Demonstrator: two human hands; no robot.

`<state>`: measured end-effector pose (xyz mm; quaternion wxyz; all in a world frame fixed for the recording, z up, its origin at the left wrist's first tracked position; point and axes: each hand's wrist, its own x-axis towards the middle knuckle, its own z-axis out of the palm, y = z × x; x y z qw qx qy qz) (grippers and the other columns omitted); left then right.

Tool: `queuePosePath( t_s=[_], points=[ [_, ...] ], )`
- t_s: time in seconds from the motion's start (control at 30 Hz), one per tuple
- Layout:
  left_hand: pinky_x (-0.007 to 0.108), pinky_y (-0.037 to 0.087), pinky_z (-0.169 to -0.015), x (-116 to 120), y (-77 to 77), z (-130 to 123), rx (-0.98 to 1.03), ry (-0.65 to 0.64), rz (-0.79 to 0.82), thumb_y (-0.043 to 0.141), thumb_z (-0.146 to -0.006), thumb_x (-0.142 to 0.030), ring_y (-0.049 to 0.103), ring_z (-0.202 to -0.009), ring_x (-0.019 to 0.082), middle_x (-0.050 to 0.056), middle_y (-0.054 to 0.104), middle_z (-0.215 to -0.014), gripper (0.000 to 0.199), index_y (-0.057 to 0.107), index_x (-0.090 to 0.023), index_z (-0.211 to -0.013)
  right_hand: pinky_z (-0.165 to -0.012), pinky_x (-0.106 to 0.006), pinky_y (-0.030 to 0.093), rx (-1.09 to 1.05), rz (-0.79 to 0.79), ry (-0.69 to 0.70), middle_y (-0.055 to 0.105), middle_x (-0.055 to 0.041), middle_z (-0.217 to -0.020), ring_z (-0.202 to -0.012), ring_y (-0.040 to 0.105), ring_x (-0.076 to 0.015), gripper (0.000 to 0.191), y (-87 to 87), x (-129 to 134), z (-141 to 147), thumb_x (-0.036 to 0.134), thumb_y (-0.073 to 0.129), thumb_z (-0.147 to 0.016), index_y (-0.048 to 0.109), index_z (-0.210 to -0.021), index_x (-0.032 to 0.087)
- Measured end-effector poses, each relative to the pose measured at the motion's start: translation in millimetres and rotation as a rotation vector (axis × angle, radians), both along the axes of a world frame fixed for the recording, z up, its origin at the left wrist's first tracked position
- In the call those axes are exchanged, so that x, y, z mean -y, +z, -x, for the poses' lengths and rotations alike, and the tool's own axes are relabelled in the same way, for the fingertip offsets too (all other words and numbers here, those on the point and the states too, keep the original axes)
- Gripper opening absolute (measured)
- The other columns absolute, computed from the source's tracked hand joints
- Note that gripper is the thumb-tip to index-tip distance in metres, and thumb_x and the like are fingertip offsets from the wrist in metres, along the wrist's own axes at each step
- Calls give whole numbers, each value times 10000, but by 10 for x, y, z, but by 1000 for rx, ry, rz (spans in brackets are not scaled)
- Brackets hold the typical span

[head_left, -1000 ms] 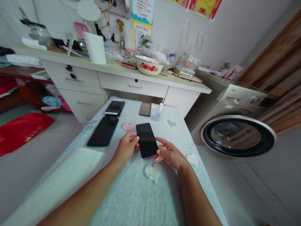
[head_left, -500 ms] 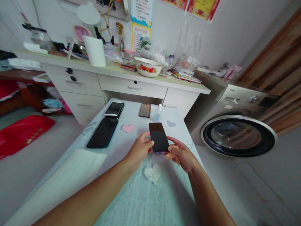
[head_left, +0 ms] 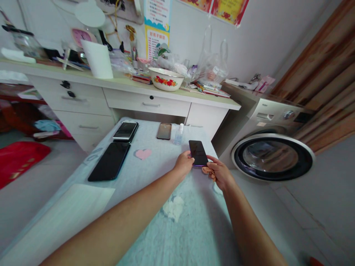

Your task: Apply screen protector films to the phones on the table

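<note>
A black smartphone [head_left: 198, 153] with a purple lower edge is held between my two hands, low over the right side of the cloth-covered table [head_left: 155, 236]. My left hand [head_left: 183, 162] grips its left edge, thumb on the front. On the other side, my right hand [head_left: 219, 171] pinches the lower right corner and also has a crumpled orange cloth [head_left: 208, 170] tucked in its fingers. Just behind the phone stands a small clear spray bottle [head_left: 179, 134]. A phone case [head_left: 164, 131] lies left of the bottle.
At the table's left lie a large dark phone [head_left: 110, 162] and a white-framed phone [head_left: 125, 131] on a dark case. A white sheet [head_left: 74, 210] covers the near left. Behind is a drawer desk [head_left: 146, 107] bearing a floral bowl [head_left: 165, 79]. A washing machine [head_left: 273, 157] stands right.
Both hands have carried the phone to the right and slightly away from me, with the orange cloth still in the right hand. The view has shifted, so the table items appear further left.
</note>
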<state>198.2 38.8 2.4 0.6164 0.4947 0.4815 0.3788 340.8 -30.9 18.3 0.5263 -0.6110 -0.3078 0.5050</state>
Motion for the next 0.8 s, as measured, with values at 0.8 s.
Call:
queuePosePath(
  t_s=[0.8],
  points=[
    [226,467,-662,-408,-186,-498,-463,-260,-211,759,-589,-93,663,-820,180,57,725,-895,483,620,-133,-1050,-317,-158,172,345,137,-119,437,90,-418,-288,327,-56,417,-236,-438,-437,227,600,-776,610,-1175,107]
  ],
)
